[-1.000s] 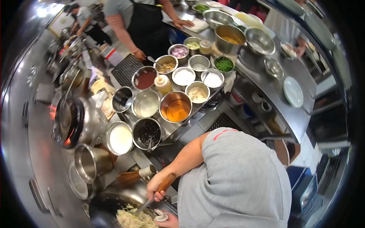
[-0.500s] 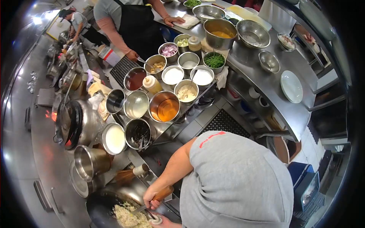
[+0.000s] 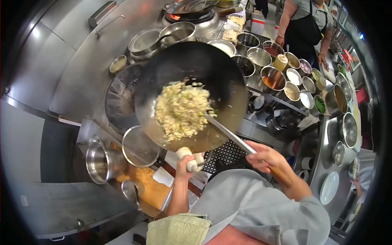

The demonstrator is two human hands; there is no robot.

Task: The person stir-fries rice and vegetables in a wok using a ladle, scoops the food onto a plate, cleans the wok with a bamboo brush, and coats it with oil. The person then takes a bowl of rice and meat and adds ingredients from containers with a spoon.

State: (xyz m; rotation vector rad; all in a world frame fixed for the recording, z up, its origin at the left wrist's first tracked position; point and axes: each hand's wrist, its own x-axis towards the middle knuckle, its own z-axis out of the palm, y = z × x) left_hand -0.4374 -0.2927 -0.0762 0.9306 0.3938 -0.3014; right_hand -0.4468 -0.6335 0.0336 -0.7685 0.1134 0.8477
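Note:
A large black wok [image 3: 232, 102] is tilted and raised off the round burner [image 3: 118, 94], with fried rice [image 3: 181, 110] bunched in its left half. My left hand [image 3: 184, 166] is wrapped round the white cloth [image 3: 192, 158] at the wok's near rim. In my right hand [image 3: 265, 157] is the wooden handle of a metal spatula [image 3: 232, 136], whose tip touches the rice. A wire strainer [image 3: 140, 164] lies just left of my left hand, and a green towel [image 3: 177, 230] is at my waist.
Steel pots of sauces and ingredients [image 3: 273, 79] line the counter at the upper right. A steel pot [image 3: 98, 163] stands at the left. Another wok [image 3: 188, 16] sits over a flame behind. A person in a black apron [image 3: 304, 26] stands at the upper right.
The view has swung left and down. The wok is now lifted and tilted, with the rice gathered inside. Both hands keep their holds, on the cloth and the spatula.

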